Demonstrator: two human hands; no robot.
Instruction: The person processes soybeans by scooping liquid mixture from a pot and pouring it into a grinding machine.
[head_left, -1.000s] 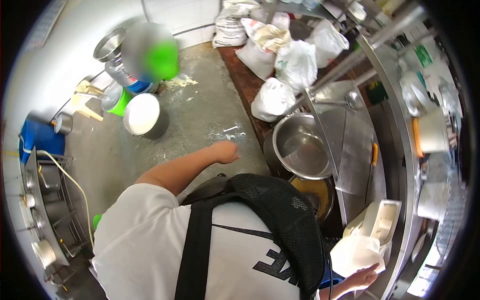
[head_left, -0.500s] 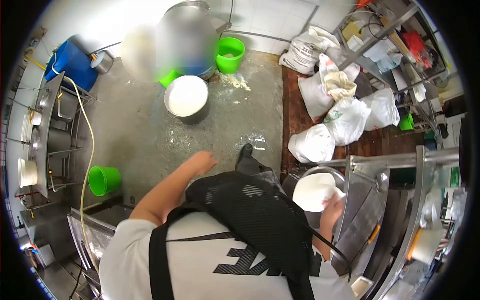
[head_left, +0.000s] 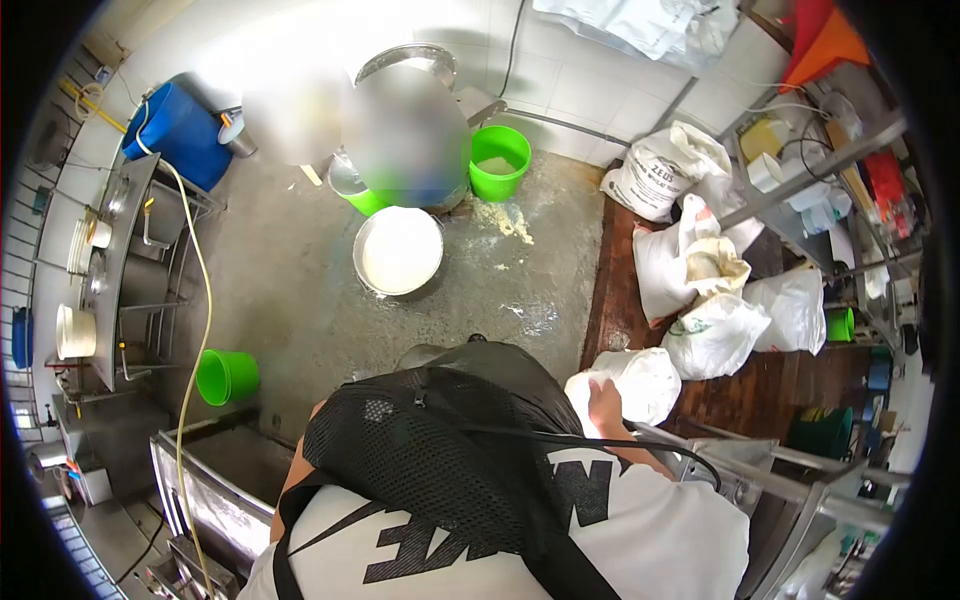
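My right hand [head_left: 605, 408] is closed on a white, thin, rounded thing [head_left: 578, 396] to the right of my body; its exact kind is unclear. Just behind it, from this view, lies a white sack [head_left: 645, 385]. My left hand is hidden; only a sliver of the left arm [head_left: 297, 462] shows beside the black mesh cloth [head_left: 430, 430] over my front. Ahead on the wet floor stands a round pot [head_left: 361, 270] filled with a white substance [head_left: 402, 248].
Several white sacks [head_left: 712, 338] sit on a wooden floor at right. Green buckets [head_left: 497, 180] stand near a blurred person [head_left: 405, 135]. A hose [head_left: 205, 290] hangs along the left, near a steel sink unit [head_left: 120, 270] and another green bucket [head_left: 227, 377]. Pale spills [head_left: 505, 220] mark the floor.
My view has shifted, and the pot and sacks appear lower. My right hand, with the white thing, has moved left and away from the metal basin. My left hand has dropped out of sight.
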